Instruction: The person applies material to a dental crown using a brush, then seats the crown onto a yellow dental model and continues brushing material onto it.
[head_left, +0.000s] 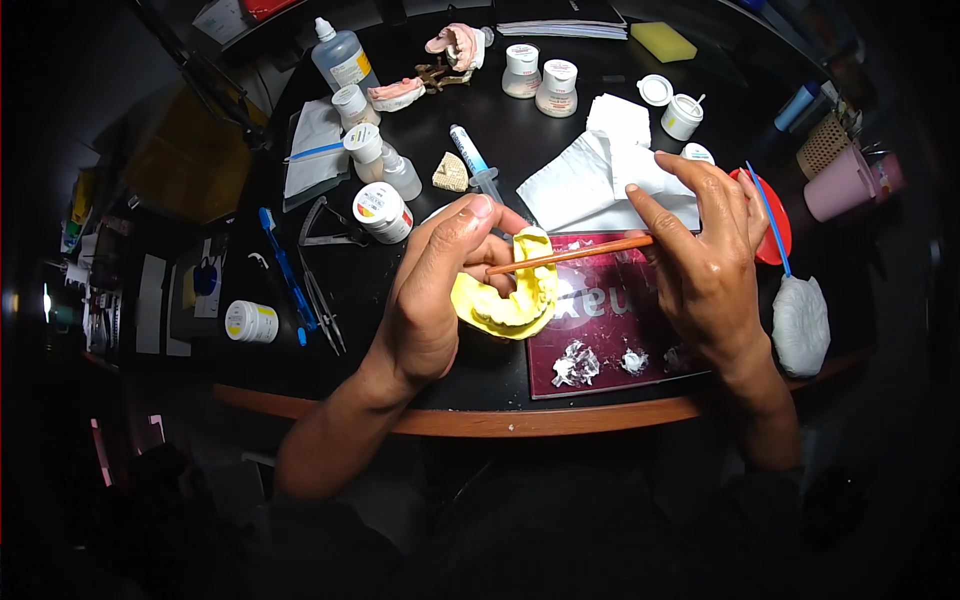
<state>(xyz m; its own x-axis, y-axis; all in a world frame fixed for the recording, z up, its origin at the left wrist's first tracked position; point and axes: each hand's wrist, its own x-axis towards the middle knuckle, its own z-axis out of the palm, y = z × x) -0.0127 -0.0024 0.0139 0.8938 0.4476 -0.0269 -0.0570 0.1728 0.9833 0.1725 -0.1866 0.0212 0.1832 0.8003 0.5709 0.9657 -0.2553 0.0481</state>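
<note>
My left hand (430,275) is wrapped round a yellow dental cast (540,290), its tooth arch facing up, held over the table's front. A slim orange-brown stick (595,249), like a brush handle, crosses in front of the cast. Its right end meets my right hand (705,250), at the thumb side; the grip itself is partly hidden. The index and middle fingers of that hand stretch upward. Below lies a burgundy pad (620,375) with small white smeared lumps (576,366) on it. White paper towels (575,185) lie behind my hands.
Several jars and bottles, among them a white-lidded jar (382,212), stand left. A syringe (472,155) lies mid-table. Pink-and-white dental models (458,48) sit at the back. Left are a blue toothbrush (286,270) and tweezers (322,305); right, a white cotton-like pad (800,325) and a red lid (775,240).
</note>
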